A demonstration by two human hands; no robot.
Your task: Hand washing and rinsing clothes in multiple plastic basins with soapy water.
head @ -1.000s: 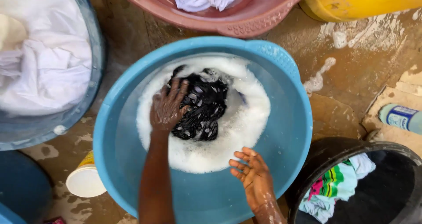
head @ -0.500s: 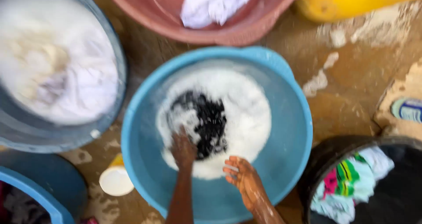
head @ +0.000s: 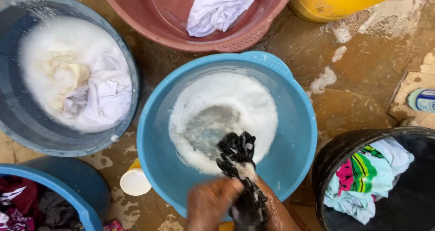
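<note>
You have the black cloth [head: 238, 167] bunched between both hands at the near rim of the light blue basin [head: 299, 136], its far end trailing into the suds; your left hand [head: 210, 206] and right hand [head: 272, 210] are closed around it, though blurred; judge it soaked, heavy, limp and slippery, so grip the bunched middle; its long axis runs from you toward the foam.

Central basin [head: 299, 136] holds suds [head: 235, 104] and a wet garment [head: 235, 154] at its near side. Second basin [head: 13, 117] lies left, third [head: 253, 31] behind, a bucket [head: 335, 163] at right, a cup [head: 134, 182] near-left.
</note>
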